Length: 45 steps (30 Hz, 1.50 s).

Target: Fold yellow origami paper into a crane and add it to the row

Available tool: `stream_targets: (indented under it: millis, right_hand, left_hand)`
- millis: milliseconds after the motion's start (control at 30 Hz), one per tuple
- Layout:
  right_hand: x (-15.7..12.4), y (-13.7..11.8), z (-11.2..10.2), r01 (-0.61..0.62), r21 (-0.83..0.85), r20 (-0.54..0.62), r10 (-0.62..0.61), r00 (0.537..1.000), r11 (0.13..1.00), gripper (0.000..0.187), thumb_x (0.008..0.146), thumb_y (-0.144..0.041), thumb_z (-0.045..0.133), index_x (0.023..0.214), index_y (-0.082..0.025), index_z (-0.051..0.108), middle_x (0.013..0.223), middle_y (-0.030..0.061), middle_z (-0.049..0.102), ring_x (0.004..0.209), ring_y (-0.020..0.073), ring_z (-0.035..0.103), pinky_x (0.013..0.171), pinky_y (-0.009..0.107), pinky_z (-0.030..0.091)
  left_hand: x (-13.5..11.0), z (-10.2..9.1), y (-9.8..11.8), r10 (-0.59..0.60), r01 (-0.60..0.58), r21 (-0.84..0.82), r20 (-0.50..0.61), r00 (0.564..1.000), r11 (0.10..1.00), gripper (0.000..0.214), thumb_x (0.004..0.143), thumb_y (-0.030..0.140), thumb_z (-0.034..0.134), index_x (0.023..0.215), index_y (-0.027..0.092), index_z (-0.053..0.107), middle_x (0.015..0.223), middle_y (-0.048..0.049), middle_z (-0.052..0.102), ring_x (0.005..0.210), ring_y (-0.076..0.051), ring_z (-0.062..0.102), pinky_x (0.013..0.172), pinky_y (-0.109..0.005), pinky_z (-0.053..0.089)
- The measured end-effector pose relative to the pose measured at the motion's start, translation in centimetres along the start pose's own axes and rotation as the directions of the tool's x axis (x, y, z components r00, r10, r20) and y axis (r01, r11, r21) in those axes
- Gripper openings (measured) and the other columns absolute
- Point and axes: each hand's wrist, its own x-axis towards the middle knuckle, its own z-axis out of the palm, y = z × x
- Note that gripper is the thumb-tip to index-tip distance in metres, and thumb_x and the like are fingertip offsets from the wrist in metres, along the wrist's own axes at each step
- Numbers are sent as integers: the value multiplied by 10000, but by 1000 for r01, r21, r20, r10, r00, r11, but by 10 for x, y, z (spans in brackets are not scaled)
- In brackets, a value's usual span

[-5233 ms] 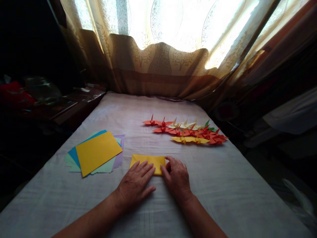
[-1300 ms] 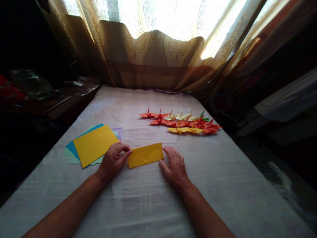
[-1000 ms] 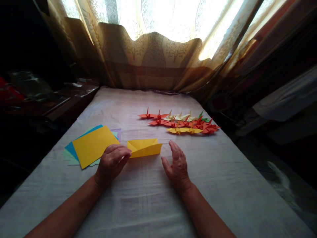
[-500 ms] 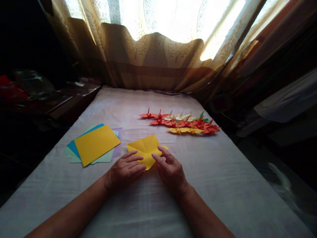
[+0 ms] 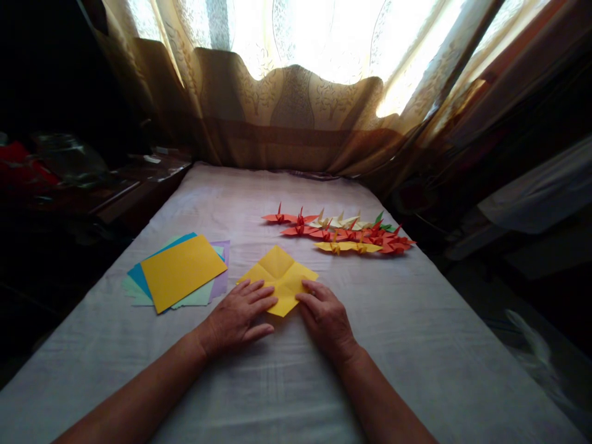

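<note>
we see the yellow paper (image 5: 280,272) spread on the cloth (image 5: 287,388), creases crossing at its middle. our left hand (image 5: 240,313) rests flat on its lower left edge, fingers almost straight, only touching. our right hand (image 5: 329,317) is half curled at its right edge; if it pinches, we cannot tell. a sheet stack (image 5: 184,272) lies at left, and cranes (image 5: 350,234) at right, farther.

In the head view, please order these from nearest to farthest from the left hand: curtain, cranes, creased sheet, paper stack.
1. Creased sheet: partly under the left hand.
2. Paper stack: to its left.
3. Cranes: ahead, right.
4. Curtain: ahead, at the back.
</note>
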Motion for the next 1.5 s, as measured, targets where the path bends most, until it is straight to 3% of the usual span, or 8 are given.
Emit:
stream_targets:
  millis: [200,467,667,900,1033,1167,1333,1500]
  right_hand:
    - [0,-9,-5,-92,-75,94,99,991,993,171,863,-180,616,986,-239,718,1139,84,680,1035,241,615,891,376,504]
    - [1,-18,-7,-7,-41,82,10,997,999,166,847,-240,666,1002,-268,721,1054,65,672,973,226,592,837,348,460]
    - [-1,-9,-7,-64,-25,147,67,987,998,214,833,-167,639,988,-282,731,1022,50,688,939,217,602,811,337,455]
    - [-1,-19,-8,57,-22,86,-55,995,998,427,816,-240,663,1240,-206,632,1260,123,625,1159,275,540,954,403,425]
    - [3,-24,-5,82,-68,57,-78,995,994,183,885,-256,636,1056,-269,699,1171,66,679,1120,251,548,938,380,404]
    - [4,-17,-5,52,-79,77,-46,996,996,117,918,-237,605,969,-266,706,1090,46,706,1047,230,575,896,358,407]
    - [6,-18,-9,9,-14,139,-7,990,1000,121,904,-235,610,997,-239,688,1098,57,701,1034,234,587,890,363,419]
    - [6,-22,-10,-55,4,190,53,980,998,165,869,-261,656,1030,-232,676,1154,67,687,1083,255,582,901,388,427]
  left_hand:
    - [-2,2,6,-14,15,61,-21,1000,998,448,926,438,574,1322,228,582,1402,-92,585,1315,-329,507,1081,-519,390]
    - [-2,2,10,-10,18,73,-101,995,997,357,956,375,538,1269,226,624,1320,-78,648,1246,-310,564,1011,-483,440]
    - [-1,1,14,-21,32,78,-135,991,996,337,933,357,576,1231,215,642,1240,-78,687,1157,-295,608,969,-457,466]
    - [3,0,24,-53,71,117,-148,988,991,320,929,332,579,1209,189,638,1186,-91,696,1035,-265,623,925,-429,477]
    - [5,1,26,-86,102,101,-150,985,990,348,915,370,599,1213,194,635,1188,-94,694,1042,-279,612,926,-440,470]
    - [0,-4,18,-56,58,10,-88,995,998,395,903,438,613,1221,204,636,1188,-90,700,1042,-277,624,937,-440,465]
    - [-13,-12,-5,-7,7,14,23,1000,1000,554,833,545,675,1289,238,605,1434,-116,550,1332,-383,465,1096,-603,307]
    - [-20,-15,-16,-36,34,42,41,998,999,635,830,579,668,1330,198,575,1422,-149,556,1314,-366,502,1088,-560,371]
